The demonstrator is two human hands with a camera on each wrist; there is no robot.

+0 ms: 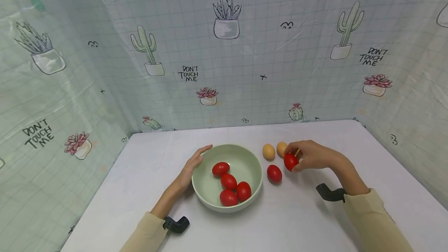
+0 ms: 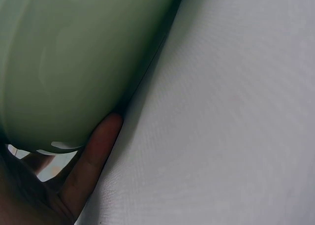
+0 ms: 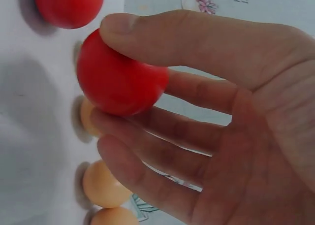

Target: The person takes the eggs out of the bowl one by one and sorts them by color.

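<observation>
A pale green bowl [image 1: 257, 166] stands on the white table, with several red eggs [image 1: 228, 181] lying inside it. My left hand [image 1: 189, 168] touches the bowl's left outer side with its fingers extended. In the left wrist view, one finger [image 2: 96, 161] lies along the bowl wall [image 2: 74, 62], low near the table. To the right of the bowl, my right hand [image 1: 311, 155] pinches a red egg [image 1: 291, 161] between thumb and fingers. The right wrist view shows the thumb over the held egg [image 3: 118, 80], with the fingers partly behind it.
Another red egg [image 1: 274, 174] lies between the bowl and my right hand. Behind it are yellowish eggs [image 1: 268, 151], one partly covered by the right hand. A printed cloth [image 1: 241, 69] with cactus drawings hangs behind and beside the table [image 1: 297, 213].
</observation>
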